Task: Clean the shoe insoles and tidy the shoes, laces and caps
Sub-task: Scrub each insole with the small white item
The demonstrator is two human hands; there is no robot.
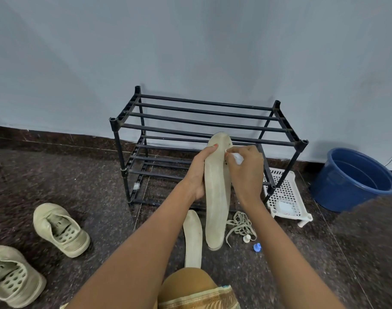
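Observation:
My left hand (198,172) grips a long beige insole (217,210) by its left edge and holds it upright, heel end down. My right hand (246,170) pinches a small white wipe (237,157) against the insole's upper right edge. A second beige insole (192,237) lies flat on the floor just left of the held one. Two beige laceless shoes, one (61,228) nearer the middle and one (10,277) at the left edge, rest on the floor. A tangle of beige laces (240,225) lies to the right, with a white cap (247,238) and a blue cap (257,247) beside it.
A black two-tier shoe rack (204,128) stands against the wall behind my hands. A white perforated plastic tray (286,192) sits at its right foot. A blue tub (355,179) stands further right. My knee (188,282) is at the bottom centre on the dark speckled floor.

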